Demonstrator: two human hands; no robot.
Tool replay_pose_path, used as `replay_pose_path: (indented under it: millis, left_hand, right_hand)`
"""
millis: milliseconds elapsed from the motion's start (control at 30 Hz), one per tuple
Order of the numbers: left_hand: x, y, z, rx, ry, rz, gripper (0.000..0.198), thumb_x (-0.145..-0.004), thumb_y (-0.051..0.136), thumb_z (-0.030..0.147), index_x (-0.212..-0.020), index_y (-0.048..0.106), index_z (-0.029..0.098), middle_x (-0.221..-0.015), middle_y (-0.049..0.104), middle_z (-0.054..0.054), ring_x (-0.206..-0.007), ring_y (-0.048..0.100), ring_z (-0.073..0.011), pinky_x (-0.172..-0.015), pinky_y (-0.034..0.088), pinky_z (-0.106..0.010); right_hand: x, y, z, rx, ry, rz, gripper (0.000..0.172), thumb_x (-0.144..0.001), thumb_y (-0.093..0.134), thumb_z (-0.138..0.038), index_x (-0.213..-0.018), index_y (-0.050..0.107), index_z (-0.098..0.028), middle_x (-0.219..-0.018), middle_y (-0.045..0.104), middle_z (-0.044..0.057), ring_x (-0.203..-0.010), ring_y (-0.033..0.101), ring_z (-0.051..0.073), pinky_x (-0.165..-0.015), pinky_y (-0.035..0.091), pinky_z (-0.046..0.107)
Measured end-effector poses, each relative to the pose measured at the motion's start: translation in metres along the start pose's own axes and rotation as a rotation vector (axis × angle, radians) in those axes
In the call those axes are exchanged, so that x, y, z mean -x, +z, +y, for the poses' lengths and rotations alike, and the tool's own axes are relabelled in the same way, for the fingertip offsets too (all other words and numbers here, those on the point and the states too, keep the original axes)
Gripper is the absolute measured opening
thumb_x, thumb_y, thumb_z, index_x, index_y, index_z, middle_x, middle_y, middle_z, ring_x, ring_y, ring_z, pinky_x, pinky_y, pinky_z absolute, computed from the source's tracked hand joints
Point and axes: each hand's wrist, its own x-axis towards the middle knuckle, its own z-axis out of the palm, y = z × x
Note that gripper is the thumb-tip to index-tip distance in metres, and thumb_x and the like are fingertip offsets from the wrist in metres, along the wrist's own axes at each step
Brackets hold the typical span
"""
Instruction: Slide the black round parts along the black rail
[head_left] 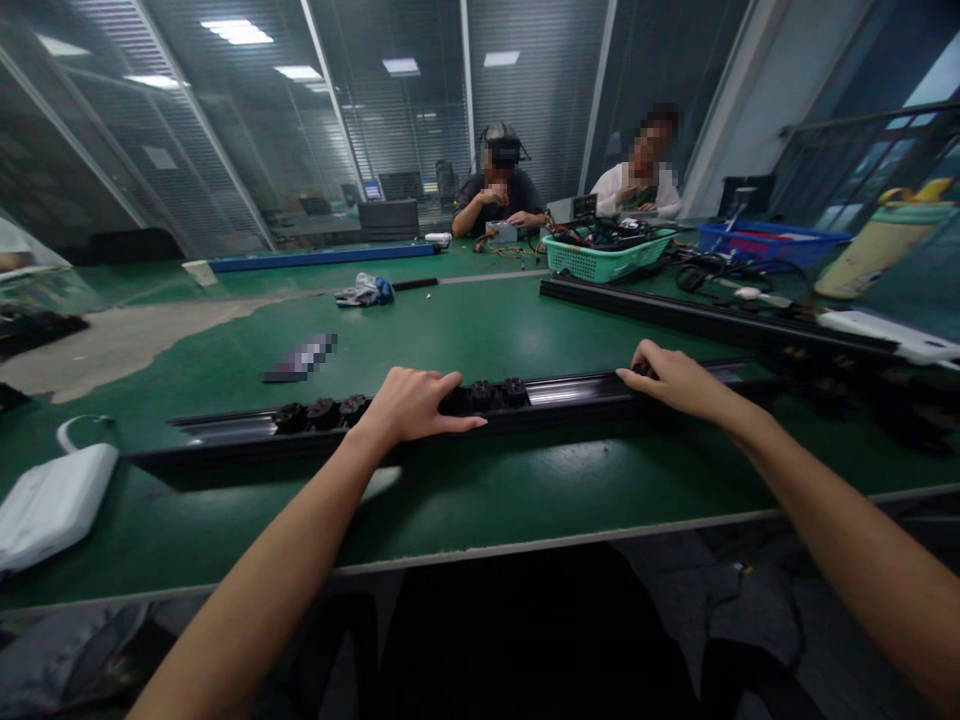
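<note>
A long black aluminium rail [570, 395] lies across the green table [480, 500] in front of me. Several small black fittings [322, 412] sit in its slot, some left of my left hand and some [495, 393] just right of it. My left hand [412, 405] rests on the rail with fingers curled over its far side and thumb stretched along the front. My right hand [675, 380] lies further right on the rail, fingers bent, fingertips touching a small black part [642, 369] in the slot.
A second black rail [675, 315] lies behind to the right. A green basket [604, 255] of cables, a blue tray [765, 240] and a yellow-green bottle [877, 245] stand at the back right. A white device [52, 505] lies at left. Two people sit at the far end.
</note>
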Motion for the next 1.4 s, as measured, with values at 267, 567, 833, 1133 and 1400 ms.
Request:
replay_pose_path:
  millis: [267, 567, 833, 1133, 1400]
  left_hand:
    - [0.0, 0.001, 0.001, 0.001, -0.011, -0.008, 0.075, -0.078, 0.029, 0.085, -0.097, 0.063, 0.021, -0.081, 0.071, -0.009, -0.069, 0.065, -0.0226, -0.054, 0.021, -0.029]
    - [0.0, 0.0, 0.0, 0.013, -0.004, -0.015, 0.077, -0.078, 0.027, 0.085, -0.099, 0.064, 0.021, -0.082, 0.071, -0.01, -0.068, 0.064, -0.0233, -0.054, 0.021, -0.029]
    - [0.0, 0.0, 0.0, 0.013, -0.007, -0.013, 0.077, -0.078, 0.027, 0.085, -0.1, 0.064, 0.021, -0.083, 0.072, -0.01, -0.069, 0.064, -0.0234, -0.054, 0.022, -0.029]
    - [-0.001, 0.0, 0.0, 0.003, 0.0, -0.018, 0.078, -0.078, 0.026, 0.085, -0.099, 0.064, 0.02, -0.082, 0.071, -0.009, -0.07, 0.064, -0.0235, -0.053, 0.019, -0.03]
    - [-0.001, 0.002, 0.0, 0.009, 0.0, -0.002, 0.078, -0.078, 0.026, 0.086, -0.098, 0.063, 0.02, -0.083, 0.071, -0.009, -0.07, 0.065, -0.0239, -0.053, 0.015, -0.029]
  right_hand:
    - [0.01, 0.011, -0.003, 0.044, 0.007, 0.138, 0.03, -0.089, 0.044, -0.053, -0.085, 0.049, -0.023, -0.083, 0.064, 0.008, -0.08, 0.059, 0.025, -0.073, 0.041, 0.036]
    - [0.011, 0.009, -0.005, 0.051, 0.068, 0.179, 0.024, -0.087, 0.048, -0.047, -0.082, 0.05, -0.024, -0.08, 0.063, 0.006, -0.076, 0.058, 0.024, -0.069, 0.04, 0.035]
    - [0.009, 0.009, -0.003, 0.06, 0.074, 0.162, 0.024, -0.086, 0.047, -0.048, -0.081, 0.047, -0.024, -0.077, 0.061, 0.005, -0.073, 0.057, 0.023, -0.066, 0.038, 0.034]
    - [0.008, 0.009, -0.001, 0.08, 0.099, 0.176, 0.021, -0.084, 0.047, -0.045, -0.082, 0.048, -0.024, -0.078, 0.06, 0.006, -0.073, 0.056, 0.023, -0.065, 0.037, 0.033]
    - [0.006, 0.013, 0.006, 0.113, 0.089, 0.205, 0.015, -0.083, 0.047, -0.039, -0.08, 0.046, -0.024, -0.076, 0.059, 0.006, -0.074, 0.055, 0.023, -0.066, 0.036, 0.033]
